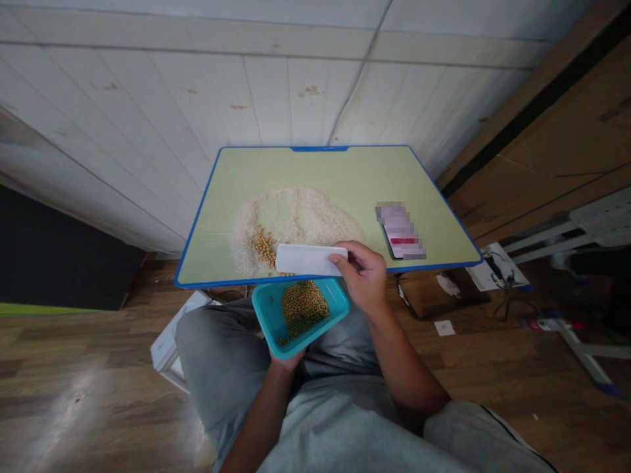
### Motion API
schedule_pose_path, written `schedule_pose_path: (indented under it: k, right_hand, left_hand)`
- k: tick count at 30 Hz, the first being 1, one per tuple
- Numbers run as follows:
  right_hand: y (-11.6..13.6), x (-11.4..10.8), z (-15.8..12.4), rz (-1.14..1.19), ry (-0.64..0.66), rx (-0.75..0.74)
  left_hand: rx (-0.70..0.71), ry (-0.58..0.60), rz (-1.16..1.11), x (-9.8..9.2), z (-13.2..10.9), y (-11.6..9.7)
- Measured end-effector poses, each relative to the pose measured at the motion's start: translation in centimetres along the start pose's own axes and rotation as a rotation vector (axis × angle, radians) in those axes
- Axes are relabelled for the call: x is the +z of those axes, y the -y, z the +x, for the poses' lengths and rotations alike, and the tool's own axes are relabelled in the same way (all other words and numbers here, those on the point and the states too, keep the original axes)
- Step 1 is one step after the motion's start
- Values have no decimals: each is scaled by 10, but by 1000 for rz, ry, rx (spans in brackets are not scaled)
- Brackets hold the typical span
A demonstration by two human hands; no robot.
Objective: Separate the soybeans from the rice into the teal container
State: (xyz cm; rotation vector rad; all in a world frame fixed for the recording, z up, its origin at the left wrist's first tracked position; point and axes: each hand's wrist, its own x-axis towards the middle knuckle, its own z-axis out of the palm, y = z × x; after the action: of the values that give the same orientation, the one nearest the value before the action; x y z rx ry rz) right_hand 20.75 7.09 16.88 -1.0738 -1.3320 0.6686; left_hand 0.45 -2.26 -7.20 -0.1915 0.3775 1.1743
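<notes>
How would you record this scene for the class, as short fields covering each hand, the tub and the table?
Right hand: holds a flat white piece at the table's near edge
Left hand: under the blue tub, fingers hidden
Tub contents: beans
Table: pale top, blue rim
On table: pale grains, loose beans, phone at right

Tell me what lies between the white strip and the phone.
The head view shows the right hand, pinching the white strip, then a narrow stretch of green tabletop before the phone.
</notes>
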Motion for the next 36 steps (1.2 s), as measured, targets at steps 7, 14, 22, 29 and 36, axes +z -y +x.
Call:
schedule_pose_path:
  k: [7,14,22,29,36]
  right_hand:
    - [3,-1,1,9,20,-21]
    - [3,-2,1,-3,45,-35]
    - [1,-2,-3,-1,-100,-41]
    - [10,6,-7,-14,-107,-39]
    - [15,15,-14,-80,-12,-122]
  left_hand:
    - [-1,-44,-7,-3,3,0]
    - [-3,-100,-1,3,3,0]
    - [15,-145,12,10,0,-1]
    - [3,-82,10,17,0,0]
    - [7,2,-15,21,-2,0]
